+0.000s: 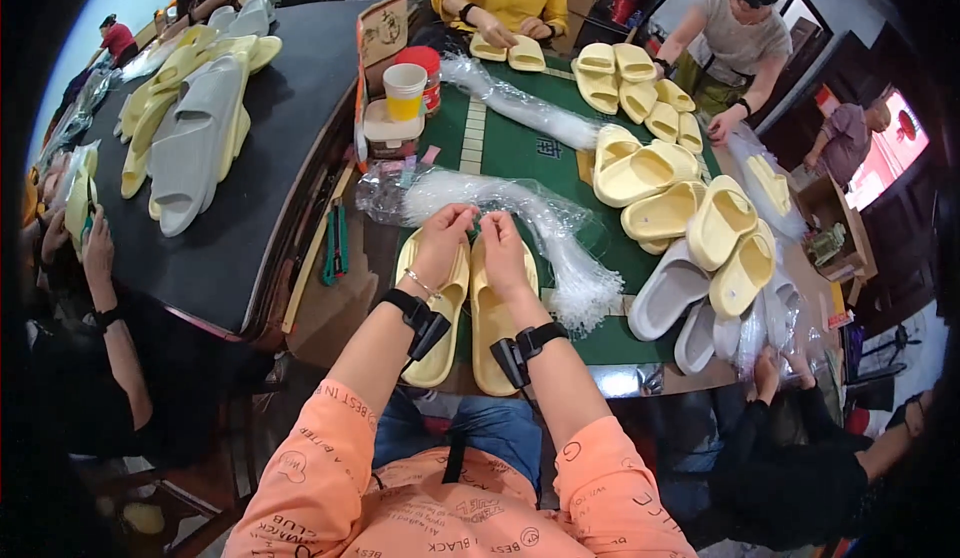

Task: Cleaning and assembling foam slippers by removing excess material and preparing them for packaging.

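Observation:
A pair of pale yellow slide slippers lies side by side at the table's near edge: the left slipper [432,353] and the right slipper [496,343]. Above their far ends, my left hand [440,245] and my right hand [503,253] are close together, fingertips pinched. Whatever sits between the fingertips is too small to make out. My hands cover part of both slippers. Just beyond them a bundle of thin clear plastic strands [565,258] stretches across the green tabletop, its frayed end toward the right.
Yellow slippers [655,173] and grey slippers [665,293] are heaped at right. Another strand bundle [530,108] lies farther back. Green-handled scissors [336,243], a yellow-and-white cup [404,93] and a red-lidded jar [425,68] stand left. Co-workers handle slippers around the tables.

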### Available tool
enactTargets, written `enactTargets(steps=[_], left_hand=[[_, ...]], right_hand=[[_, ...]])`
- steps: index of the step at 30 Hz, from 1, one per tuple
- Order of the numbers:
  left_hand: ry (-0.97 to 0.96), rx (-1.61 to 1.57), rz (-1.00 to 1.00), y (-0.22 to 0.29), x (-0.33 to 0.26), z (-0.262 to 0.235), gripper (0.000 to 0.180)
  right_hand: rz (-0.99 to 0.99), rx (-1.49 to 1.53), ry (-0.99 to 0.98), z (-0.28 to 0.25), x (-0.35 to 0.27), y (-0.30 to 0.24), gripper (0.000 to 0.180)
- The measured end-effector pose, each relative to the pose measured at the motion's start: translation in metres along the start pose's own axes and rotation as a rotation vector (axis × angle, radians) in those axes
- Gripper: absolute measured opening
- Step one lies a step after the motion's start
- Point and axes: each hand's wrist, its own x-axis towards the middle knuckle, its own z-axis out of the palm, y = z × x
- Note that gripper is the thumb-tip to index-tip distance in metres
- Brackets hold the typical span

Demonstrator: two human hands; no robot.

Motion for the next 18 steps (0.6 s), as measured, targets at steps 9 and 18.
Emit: enactTargets(steps=[9, 18], left_hand=[[-0.005, -0.067, -0.011, 0.0042, -0.0047, 0.0037, 0.015], [0.009, -0.153, 0.022, 0.0003, -0.0025, 0.0041, 0.015]], right_hand=[[0.05, 0.233, 0.078, -0.0019, -0.0051, 0.0009, 0.012], [0.082, 0.294, 0.097, -0.0018, -0.003, 0.0053, 0.011]])
